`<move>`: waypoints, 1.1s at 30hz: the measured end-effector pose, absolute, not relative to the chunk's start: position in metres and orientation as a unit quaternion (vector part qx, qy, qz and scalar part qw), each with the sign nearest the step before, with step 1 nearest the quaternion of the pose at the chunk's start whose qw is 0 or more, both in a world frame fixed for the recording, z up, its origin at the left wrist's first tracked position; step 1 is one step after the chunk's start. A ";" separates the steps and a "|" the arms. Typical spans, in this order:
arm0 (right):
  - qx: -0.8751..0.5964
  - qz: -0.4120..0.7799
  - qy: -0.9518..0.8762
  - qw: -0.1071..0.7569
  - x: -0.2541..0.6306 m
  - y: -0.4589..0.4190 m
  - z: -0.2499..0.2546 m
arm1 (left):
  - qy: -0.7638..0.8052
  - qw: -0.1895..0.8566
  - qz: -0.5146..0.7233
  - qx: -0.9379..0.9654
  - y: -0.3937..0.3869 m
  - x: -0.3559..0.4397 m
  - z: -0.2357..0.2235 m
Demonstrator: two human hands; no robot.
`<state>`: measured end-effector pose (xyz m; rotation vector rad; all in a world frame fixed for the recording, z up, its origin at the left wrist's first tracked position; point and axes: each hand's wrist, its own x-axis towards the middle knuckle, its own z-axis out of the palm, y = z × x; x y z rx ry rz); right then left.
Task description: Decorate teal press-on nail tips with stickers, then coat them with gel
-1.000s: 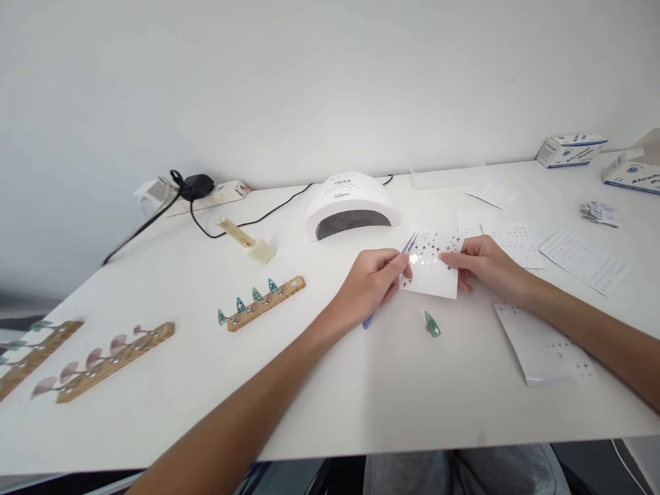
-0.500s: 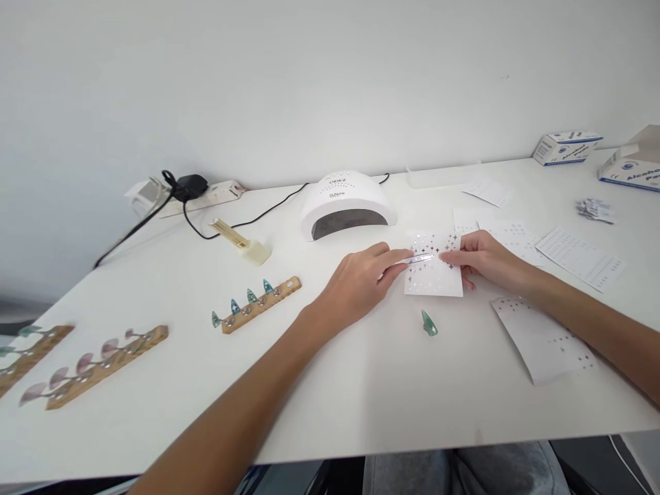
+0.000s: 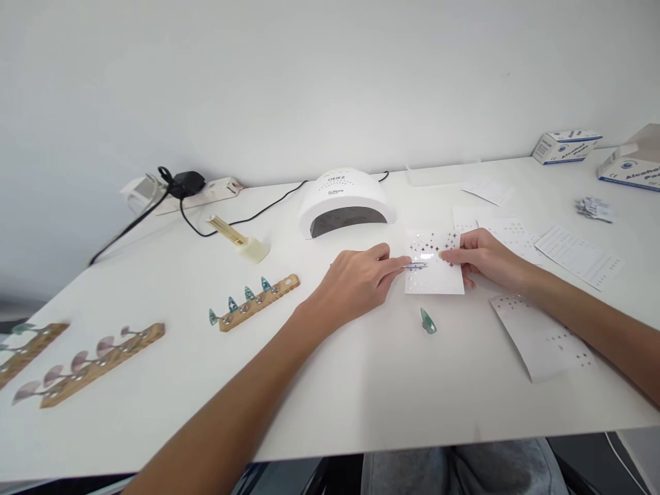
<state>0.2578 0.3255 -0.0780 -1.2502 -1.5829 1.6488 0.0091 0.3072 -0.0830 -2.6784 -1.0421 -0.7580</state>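
My left hand [image 3: 364,278] is closed on a pair of slim metal tweezers [image 3: 416,265], whose tips lie over a sticker sheet [image 3: 434,278]. Small shiny star shapes cover much of that white sheet. My right hand [image 3: 482,256] pinches the sheet's right edge, thumb on top and fingers partly hidden behind it. Just in front of the sheet, a green false nail [image 3: 427,321] sits on the table. To the left, a wooden strip [image 3: 259,303] carries several teal nails on metal stands.
A white nail lamp [image 3: 346,203] stands behind my hands. More sticker sheets [image 3: 541,337] lie around my right forearm. At left are a strip of pinkish nails [image 3: 103,364], a brush [image 3: 240,239] and a power strip [image 3: 211,194]. Alcohol pad boxes [image 3: 567,147] stand back right.
The tweezers' tips have come closer together and shifted slightly lower on the sheet. My right hand holds the sheet in nearly the same place.
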 end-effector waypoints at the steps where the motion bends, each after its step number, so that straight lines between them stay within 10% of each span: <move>1: -0.463 0.610 -0.586 0.265 0.258 0.325 -0.078 | -0.350 0.087 -0.252 -0.898 0.307 0.009 -0.083; 33: -0.480 0.576 -0.608 0.259 0.256 0.323 -0.076 | -0.338 0.122 -0.202 -0.911 0.307 0.011 -0.081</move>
